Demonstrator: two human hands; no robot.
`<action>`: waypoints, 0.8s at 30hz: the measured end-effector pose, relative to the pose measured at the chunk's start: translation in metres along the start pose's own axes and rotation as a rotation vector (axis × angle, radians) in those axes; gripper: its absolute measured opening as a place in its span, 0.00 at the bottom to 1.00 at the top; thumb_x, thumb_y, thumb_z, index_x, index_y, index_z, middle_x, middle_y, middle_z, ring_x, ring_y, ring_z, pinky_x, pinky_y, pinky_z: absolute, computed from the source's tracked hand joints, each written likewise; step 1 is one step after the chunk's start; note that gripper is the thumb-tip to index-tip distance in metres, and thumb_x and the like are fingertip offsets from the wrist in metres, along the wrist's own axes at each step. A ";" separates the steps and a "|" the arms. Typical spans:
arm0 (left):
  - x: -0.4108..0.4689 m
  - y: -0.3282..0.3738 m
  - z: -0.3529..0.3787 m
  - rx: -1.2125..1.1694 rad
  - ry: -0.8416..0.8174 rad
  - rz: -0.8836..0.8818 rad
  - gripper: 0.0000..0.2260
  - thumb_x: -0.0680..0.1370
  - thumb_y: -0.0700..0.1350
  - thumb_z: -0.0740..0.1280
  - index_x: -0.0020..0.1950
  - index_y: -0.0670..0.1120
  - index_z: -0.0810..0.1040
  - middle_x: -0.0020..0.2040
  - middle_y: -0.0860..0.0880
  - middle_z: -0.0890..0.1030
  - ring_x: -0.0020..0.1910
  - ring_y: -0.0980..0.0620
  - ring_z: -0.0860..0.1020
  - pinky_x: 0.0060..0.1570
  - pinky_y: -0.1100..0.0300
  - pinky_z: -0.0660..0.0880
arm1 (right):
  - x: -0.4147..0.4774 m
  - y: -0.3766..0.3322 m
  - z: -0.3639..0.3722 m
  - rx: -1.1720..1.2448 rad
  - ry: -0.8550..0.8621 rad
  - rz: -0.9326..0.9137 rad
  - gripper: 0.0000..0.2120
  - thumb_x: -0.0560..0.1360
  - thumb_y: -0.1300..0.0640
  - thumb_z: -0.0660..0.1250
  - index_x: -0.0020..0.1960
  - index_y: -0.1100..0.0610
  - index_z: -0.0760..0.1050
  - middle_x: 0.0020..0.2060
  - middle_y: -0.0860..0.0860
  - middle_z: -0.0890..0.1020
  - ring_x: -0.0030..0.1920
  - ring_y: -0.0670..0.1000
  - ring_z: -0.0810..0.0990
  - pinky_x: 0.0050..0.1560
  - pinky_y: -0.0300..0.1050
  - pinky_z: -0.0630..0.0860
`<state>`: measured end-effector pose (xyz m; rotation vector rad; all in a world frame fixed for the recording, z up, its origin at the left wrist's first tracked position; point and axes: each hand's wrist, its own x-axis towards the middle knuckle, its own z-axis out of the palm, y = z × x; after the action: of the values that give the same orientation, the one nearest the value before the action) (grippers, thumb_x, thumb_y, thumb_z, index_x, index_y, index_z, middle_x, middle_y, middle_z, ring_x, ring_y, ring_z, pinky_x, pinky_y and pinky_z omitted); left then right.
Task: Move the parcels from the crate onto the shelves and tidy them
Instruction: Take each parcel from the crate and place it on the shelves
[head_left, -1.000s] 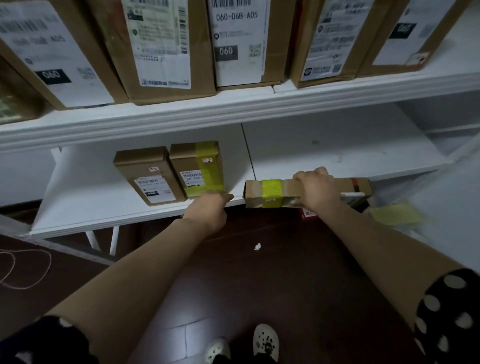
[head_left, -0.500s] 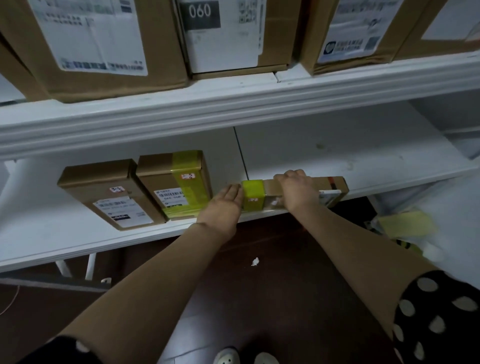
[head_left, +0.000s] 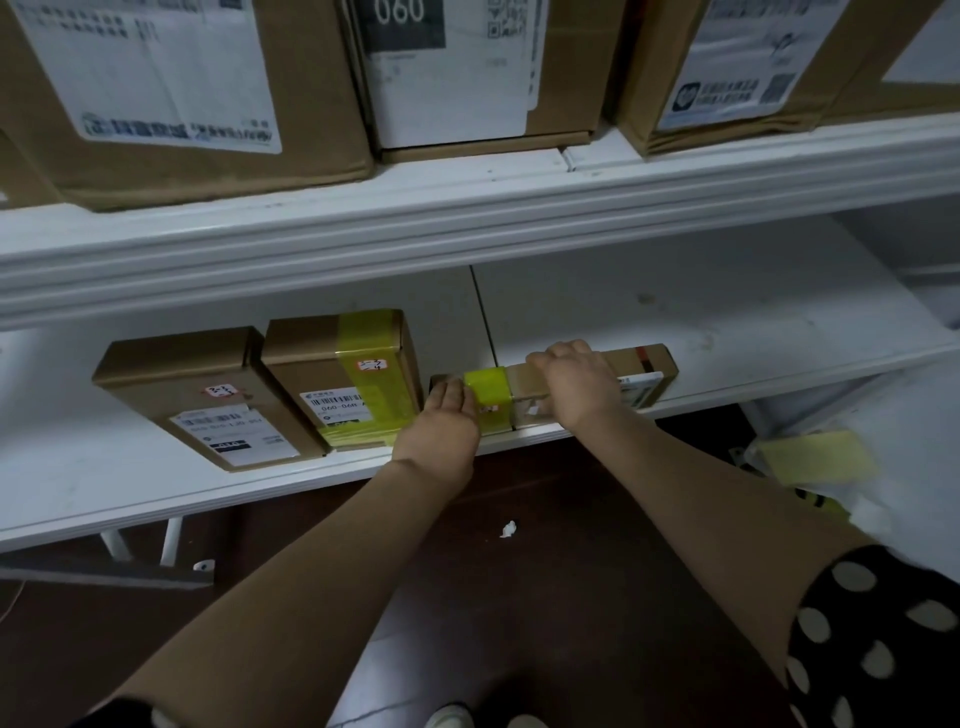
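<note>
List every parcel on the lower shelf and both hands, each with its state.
Long parcel, lying along the shelf edge, sealed
Middle parcel, flat, label up, sealed
Left parcel, flat, label up, sealed
Left hand, fingers straight against the long parcel's end
Right hand, gripping the long parcel's top

Across mid-frame, the white lower shelf (head_left: 727, 322) carries a plain brown cardboard parcel (head_left: 182, 374), a yellow-taped brown cardboard parcel (head_left: 332, 353) touching it, and at centre a long narrow cardboard parcel (head_left: 488, 387). Along the top, the white upper shelf (head_left: 467, 218) bears large labelled cardboard boxes (head_left: 322, 104).
</note>
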<state>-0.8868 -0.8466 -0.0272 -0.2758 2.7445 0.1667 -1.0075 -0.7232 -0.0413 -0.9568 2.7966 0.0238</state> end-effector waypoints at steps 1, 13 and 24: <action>0.000 0.000 0.000 0.007 0.002 -0.004 0.34 0.77 0.35 0.60 0.77 0.38 0.44 0.78 0.41 0.44 0.77 0.44 0.45 0.74 0.53 0.56 | 0.000 -0.001 0.001 0.000 -0.003 0.001 0.26 0.74 0.62 0.67 0.70 0.53 0.66 0.65 0.54 0.71 0.66 0.55 0.65 0.64 0.46 0.64; -0.033 0.024 -0.030 0.047 0.020 -0.031 0.31 0.77 0.38 0.61 0.77 0.39 0.51 0.77 0.40 0.53 0.77 0.42 0.51 0.72 0.51 0.58 | -0.056 0.007 -0.035 0.050 -0.027 0.101 0.40 0.73 0.54 0.71 0.77 0.51 0.51 0.76 0.51 0.57 0.76 0.54 0.52 0.72 0.51 0.51; -0.114 0.097 -0.109 -0.149 -0.017 0.139 0.24 0.76 0.51 0.65 0.71 0.46 0.66 0.63 0.43 0.76 0.60 0.44 0.75 0.54 0.55 0.73 | -0.232 0.034 -0.116 0.423 -0.037 0.527 0.39 0.72 0.37 0.66 0.76 0.53 0.56 0.73 0.53 0.63 0.73 0.55 0.62 0.73 0.58 0.56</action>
<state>-0.8425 -0.7494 0.1246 -0.1216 2.7387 0.4102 -0.8680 -0.5646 0.1126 -0.1166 2.7622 -0.4494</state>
